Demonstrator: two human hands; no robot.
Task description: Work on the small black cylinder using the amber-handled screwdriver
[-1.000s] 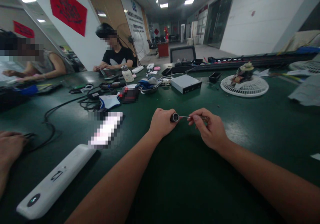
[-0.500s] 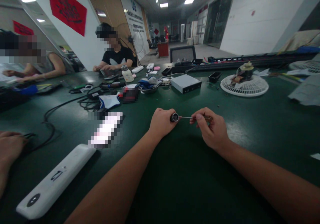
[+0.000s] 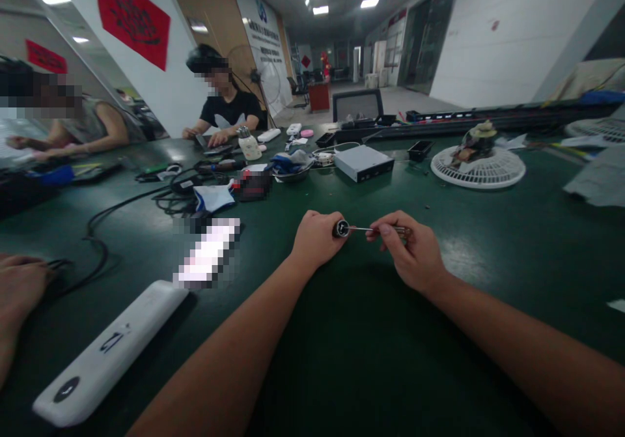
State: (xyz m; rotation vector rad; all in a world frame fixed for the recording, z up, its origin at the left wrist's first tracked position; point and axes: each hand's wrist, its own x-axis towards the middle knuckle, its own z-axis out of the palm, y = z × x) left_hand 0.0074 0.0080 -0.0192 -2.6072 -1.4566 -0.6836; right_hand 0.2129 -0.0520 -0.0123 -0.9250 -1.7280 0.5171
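Note:
My left hand (image 3: pixel 316 239) pinches a small dark cylindrical metal connector (image 3: pixel 341 228) above the green work mat (image 3: pixel 371 359). My right hand (image 3: pixel 411 248) holds a small precision screwdriver (image 3: pixel 385 229) between thumb and fingers. Its thin steel shaft reaches left, and its tip meets the connector's end face. The fingers hide most of the screwdriver's handle. Both forearms rest low over the mat.
To the left lie a long white device (image 3: pixel 110 352), a pixelated object (image 3: pixel 209 253) and black cables (image 3: pixel 97 241). A silver box (image 3: pixel 364 163) and a white fan guard (image 3: pixel 478 170) stand ahead. A co-worker's hand (image 3: pixel 19 287) rests at the left edge.
My right hand's fingers have shifted a little on the screwdriver, and its handle has turned slightly. The connector stays at the shaft's tip. The view has moved very little.

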